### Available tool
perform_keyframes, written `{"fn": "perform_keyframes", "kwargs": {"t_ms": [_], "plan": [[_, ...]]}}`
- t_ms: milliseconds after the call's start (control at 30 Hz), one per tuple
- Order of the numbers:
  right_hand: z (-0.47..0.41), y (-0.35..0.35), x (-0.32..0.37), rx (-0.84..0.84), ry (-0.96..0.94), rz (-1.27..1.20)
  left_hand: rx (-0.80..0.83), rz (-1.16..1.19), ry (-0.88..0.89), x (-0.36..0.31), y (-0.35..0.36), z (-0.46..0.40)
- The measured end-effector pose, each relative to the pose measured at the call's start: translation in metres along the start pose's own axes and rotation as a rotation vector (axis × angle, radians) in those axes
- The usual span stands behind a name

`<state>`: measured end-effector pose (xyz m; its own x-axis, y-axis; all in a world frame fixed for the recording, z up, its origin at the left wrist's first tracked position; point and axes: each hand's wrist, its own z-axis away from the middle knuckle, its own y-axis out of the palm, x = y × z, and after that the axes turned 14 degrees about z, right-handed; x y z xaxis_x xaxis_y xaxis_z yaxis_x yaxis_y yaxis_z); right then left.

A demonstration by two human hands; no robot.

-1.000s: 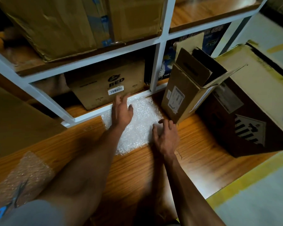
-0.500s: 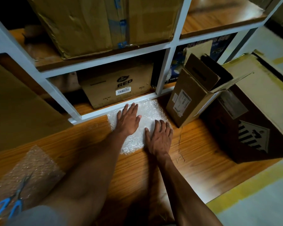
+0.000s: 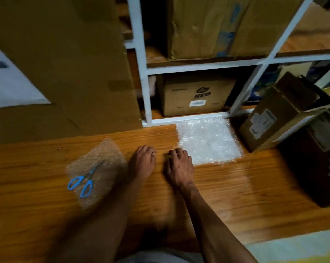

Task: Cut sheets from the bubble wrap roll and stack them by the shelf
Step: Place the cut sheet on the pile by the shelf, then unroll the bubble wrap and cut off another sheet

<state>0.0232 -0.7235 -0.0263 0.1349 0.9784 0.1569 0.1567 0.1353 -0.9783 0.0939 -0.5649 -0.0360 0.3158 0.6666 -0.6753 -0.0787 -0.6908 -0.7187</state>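
Head view: cut sheets (image 3: 209, 141) lie by shelf (image 3: 185, 121). Left hand (image 3: 143, 162) and right hand (image 3: 180, 168) loosely curled, holding nothing, on floor (image 3: 236, 186). Scissors (image 3: 84, 179) rest on wrap (image 3: 107, 154).

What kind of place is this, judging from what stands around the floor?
Probably a storeroom or packing area. A white shelf holds cardboard boxes, more boxes stand on the wooden floor, and bubble wrap sheets lie stacked by the shelf, with blue-handled scissors nearby.

Motion blur softens both hands, the left hand (image 3: 144, 160) and right hand (image 3: 180, 168), leaving finger contact with the floor (image 3: 226, 196) undeterminable; forearms cut off by the lower frame edge.
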Motion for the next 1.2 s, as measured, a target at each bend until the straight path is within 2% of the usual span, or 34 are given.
{"fn": "perform_keyframes", "kwargs": {"t_ms": [233, 433, 500, 667, 800, 867, 967, 1133, 1200], "plan": [[0.019, 0.021, 0.112, 0.122, -0.178, -0.062, -0.088, -0.062, -0.080, 0.087, -0.084, 0.065], [0.026, 0.032, 0.184, 0.344, -0.029, 0.063, -0.139, -0.149, -0.245, 0.138, -0.142, 0.102], [0.027, 0.033, 0.199, 0.374, 0.001, 0.113, -0.108, -0.214, -0.317, 0.150, -0.155, 0.113], [0.030, 0.035, 0.215, 0.412, 0.073, 0.135, 0.009, -0.267, -0.336, 0.166, -0.171, 0.126], [0.034, 0.041, 0.222, 0.318, 0.167, 0.007, 0.030, -0.231, -0.404, 0.167, -0.175, 0.122], [0.038, 0.039, 0.227, 0.190, 0.282, -0.192, 0.048, -0.239, -0.400, 0.170, -0.180, 0.122], [0.037, 0.031, 0.225, 0.066, 0.488, -0.439, -0.015, -0.293, -0.430, 0.178, -0.192, 0.126], [0.032, 0.021, 0.213, -0.008, 0.559, -0.533, -0.069, -0.387, -0.628, 0.184, -0.210, 0.130], [0.033, 0.020, 0.216, -0.017, 0.660, -0.645, -0.097, -0.391, -0.611, 0.184, -0.210, 0.130]]}}
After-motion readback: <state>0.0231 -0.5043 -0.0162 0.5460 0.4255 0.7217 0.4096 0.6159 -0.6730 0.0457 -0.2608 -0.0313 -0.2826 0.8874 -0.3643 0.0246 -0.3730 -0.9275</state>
